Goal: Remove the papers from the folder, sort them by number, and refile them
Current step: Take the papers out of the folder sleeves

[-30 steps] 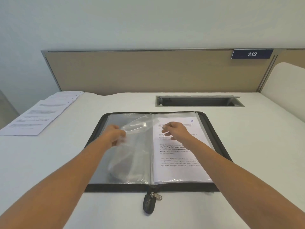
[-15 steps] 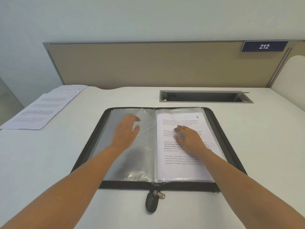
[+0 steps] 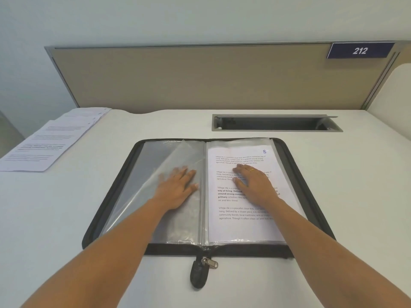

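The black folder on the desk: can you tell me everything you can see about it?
The folder is black, seemingly fabric, with a zip round its edge, and lies open flat on the white desk. Its zip pull lies at the near edge. Inside are clear plastic sleeves; the left ones look empty and crinkly. The right one holds a printed paper marked 8 in blue. The left hand presses flat on the empty sleeves, the right hand on the paper's sleeve.

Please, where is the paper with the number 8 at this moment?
In the head view, the paper marked 8 lies in the right half of the open folder, inside a clear sleeve, under the right hand.
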The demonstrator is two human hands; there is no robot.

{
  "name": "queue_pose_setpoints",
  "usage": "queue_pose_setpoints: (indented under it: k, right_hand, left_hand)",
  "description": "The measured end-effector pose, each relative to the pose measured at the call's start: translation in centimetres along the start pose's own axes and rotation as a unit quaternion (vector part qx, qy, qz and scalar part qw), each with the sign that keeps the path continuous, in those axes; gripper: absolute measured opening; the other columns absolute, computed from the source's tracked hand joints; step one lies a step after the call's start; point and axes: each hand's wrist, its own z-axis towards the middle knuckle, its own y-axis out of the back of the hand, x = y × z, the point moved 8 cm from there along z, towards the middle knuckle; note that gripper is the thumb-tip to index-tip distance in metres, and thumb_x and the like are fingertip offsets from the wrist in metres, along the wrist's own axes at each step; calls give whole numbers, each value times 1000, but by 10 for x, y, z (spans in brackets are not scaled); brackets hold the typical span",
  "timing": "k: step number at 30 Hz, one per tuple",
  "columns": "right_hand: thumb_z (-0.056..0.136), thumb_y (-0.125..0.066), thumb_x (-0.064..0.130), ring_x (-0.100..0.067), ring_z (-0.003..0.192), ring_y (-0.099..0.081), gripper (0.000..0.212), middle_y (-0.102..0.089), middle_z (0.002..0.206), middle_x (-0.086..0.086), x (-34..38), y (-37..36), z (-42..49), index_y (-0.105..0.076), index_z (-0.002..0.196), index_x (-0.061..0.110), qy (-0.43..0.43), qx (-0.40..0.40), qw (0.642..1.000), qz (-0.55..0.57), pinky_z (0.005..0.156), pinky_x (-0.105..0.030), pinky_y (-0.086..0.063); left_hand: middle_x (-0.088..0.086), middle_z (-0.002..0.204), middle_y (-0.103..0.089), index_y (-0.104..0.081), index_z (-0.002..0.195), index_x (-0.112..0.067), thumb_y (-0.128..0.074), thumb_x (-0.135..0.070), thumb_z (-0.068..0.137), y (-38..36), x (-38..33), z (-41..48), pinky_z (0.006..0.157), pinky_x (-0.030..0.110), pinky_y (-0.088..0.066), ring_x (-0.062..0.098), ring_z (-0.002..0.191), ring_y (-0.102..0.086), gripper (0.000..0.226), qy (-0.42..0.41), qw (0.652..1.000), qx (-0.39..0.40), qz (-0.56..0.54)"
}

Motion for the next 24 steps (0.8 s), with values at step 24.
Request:
queue_pose_setpoints:
  k: [24]
  right_hand:
    - [96,-48,36,-15,130,-38,37,-45,142,8,2,6,-2,-53,131,25,-24,-9,999,41,109,-30,-23]
  left_hand:
    - [4,157,-15,-26,146,-18,-35,-47,98,30,-10,36,115,48,-4,16,145,-9,58,50,994,-72,-57]
